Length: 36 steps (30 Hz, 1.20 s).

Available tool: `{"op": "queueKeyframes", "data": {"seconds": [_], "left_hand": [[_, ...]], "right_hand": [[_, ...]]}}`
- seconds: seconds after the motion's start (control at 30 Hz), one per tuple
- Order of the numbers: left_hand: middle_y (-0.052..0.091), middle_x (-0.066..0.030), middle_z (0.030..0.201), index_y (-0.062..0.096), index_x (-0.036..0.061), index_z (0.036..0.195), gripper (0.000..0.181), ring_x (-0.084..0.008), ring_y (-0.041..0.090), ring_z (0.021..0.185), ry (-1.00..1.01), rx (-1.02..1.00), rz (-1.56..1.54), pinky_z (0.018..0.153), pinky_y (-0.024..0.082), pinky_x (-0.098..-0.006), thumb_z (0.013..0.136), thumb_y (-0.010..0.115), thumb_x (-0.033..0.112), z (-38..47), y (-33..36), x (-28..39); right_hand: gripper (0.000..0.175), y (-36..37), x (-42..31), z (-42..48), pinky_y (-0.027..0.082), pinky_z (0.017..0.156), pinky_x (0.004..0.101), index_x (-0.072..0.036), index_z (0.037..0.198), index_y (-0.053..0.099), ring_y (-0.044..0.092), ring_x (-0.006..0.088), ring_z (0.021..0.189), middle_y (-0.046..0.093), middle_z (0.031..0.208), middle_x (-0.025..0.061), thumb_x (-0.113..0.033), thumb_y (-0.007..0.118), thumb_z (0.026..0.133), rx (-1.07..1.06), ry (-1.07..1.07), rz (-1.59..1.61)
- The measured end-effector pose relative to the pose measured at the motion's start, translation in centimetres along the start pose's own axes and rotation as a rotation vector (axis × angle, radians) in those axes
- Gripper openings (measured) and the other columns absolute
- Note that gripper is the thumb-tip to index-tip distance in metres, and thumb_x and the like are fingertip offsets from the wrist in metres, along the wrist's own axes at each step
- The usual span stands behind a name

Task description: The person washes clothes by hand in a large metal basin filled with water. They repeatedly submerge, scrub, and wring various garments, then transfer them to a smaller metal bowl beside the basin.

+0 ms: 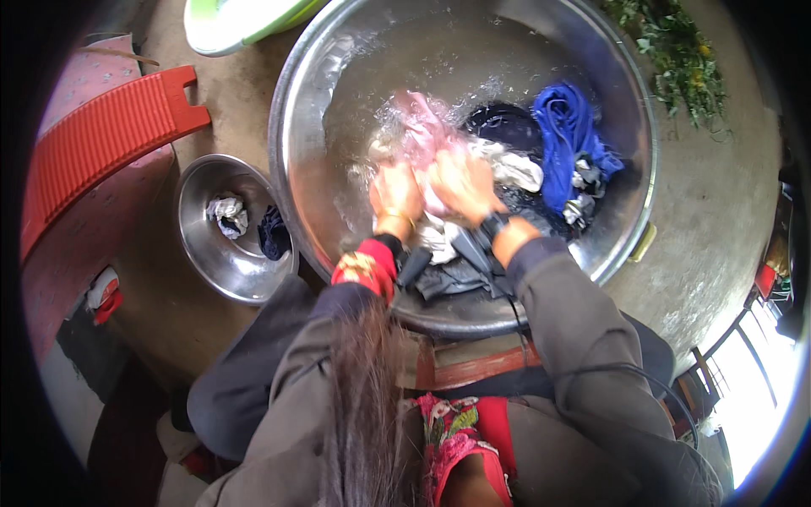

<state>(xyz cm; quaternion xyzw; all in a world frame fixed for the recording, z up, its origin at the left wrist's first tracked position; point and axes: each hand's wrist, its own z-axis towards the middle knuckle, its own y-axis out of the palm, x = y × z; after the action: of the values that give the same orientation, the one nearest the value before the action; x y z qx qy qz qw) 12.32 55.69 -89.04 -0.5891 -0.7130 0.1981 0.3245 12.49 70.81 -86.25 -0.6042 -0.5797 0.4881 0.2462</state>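
A large metal basin (466, 320) of water stands before me, and both my hands are inside it. My left hand (396, 193) grips a wet pink cloth (421, 123). Close beside it, my right hand (466, 184) holds the same cloth, fingers blurred and partly hidden by splashing water. White cloth (516, 166) lies just right of the pink one, with dark cloth (504, 127) behind it. A blue garment (561, 146) rests against the basin's right side. Under my wrists are a grey cloth (453, 279) and another white piece (437, 239).
A smaller metal bowl (244, 279) at left holds a white cloth (229, 217) and a navy cloth (272, 233). Nearby are a red ribbed plastic piece (120, 114) and a green-and-white tub (244, 28). Leafy plants (681, 63) lie on the floor at upper right. A yellowish bar (643, 243) touches the basin's outside.
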Motion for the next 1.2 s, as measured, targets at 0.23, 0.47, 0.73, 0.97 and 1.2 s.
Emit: {"op": "queueKeyframes", "data": {"seconds": [0.23, 0.47, 0.73, 0.97, 1.2], "left_hand": [[0.066, -0.0274, 0.119, 0.052, 0.0046, 0.134, 0.054, -0.0402, 0.065, 0.107, 0.034, 0.485, -0.637, 0.092, 0.052, -0.0472, 0.095, 0.062, 0.04, -2.7, -1.7, -2.7], [0.067, -0.0198, 0.117, 0.062, 0.0076, 0.13, 0.051, -0.0334, 0.061, 0.11, -0.049, 0.357, -0.896, 0.098, 0.047, -0.0466, 0.101, 0.051, 0.048, 2.4, -1.5, -5.0], [0.06, -0.0185, 0.125, 0.064, 0.009, 0.121, 0.035, -0.0431, 0.048, 0.122, 0.37, 0.619, -0.202, 0.107, 0.032, -0.0592, 0.092, 0.064, 0.029, -7.7, 4.0, -1.1], [0.047, -0.0192, 0.136, 0.064, 0.0126, 0.121, 0.036, -0.0443, 0.039, 0.123, 0.152, 0.6, -0.056, 0.107, 0.033, -0.0579, 0.089, 0.066, 0.029, -8.6, 4.8, 2.9], [0.06, -0.0198, 0.123, 0.068, 0.0107, 0.108, 0.028, -0.0439, 0.05, 0.113, 0.01, 0.487, -0.057, 0.094, 0.048, -0.0518, 0.092, 0.063, 0.033, -3.5, 4.7, 2.0]], "right_hand": [[0.078, -9.8, 2.9, 7.2, 0.049, 0.1, 0.0546, -0.019, 0.155, 0.038, 0.06, 0.0474, 0.117, 0.065, 0.123, 0.0298, -0.052, 0.065, 0.089, 0.022, 0.21, 0.118], [0.046, -4.0, -2.5, 5.6, 0.051, 0.092, 0.0537, -0.016, 0.112, 0.075, 0.065, 0.0354, 0.113, 0.071, 0.118, 0.0152, -0.051, 0.064, 0.084, -0.137, -0.009, 0.287], [0.032, 1.6, -3.9, -11.7, 0.054, 0.081, 0.0475, -0.008, 0.113, 0.066, 0.063, 0.0385, 0.098, 0.063, 0.114, 0.0183, -0.031, 0.068, 0.09, 0.411, 0.392, 0.631], [0.03, 5.2, -0.8, -9.9, 0.056, 0.063, 0.049, -0.01, 0.102, 0.065, 0.067, 0.0402, 0.075, 0.06, 0.11, 0.02, -0.036, 0.067, 0.089, 0.466, 0.296, 0.522], [0.023, 5.2, 1.7, -5.2, 0.056, 0.058, 0.0466, -0.015, 0.106, 0.064, 0.068, 0.0388, 0.074, 0.065, 0.095, 0.017, -0.032, 0.063, 0.09, 0.299, 0.166, 0.336]]}}
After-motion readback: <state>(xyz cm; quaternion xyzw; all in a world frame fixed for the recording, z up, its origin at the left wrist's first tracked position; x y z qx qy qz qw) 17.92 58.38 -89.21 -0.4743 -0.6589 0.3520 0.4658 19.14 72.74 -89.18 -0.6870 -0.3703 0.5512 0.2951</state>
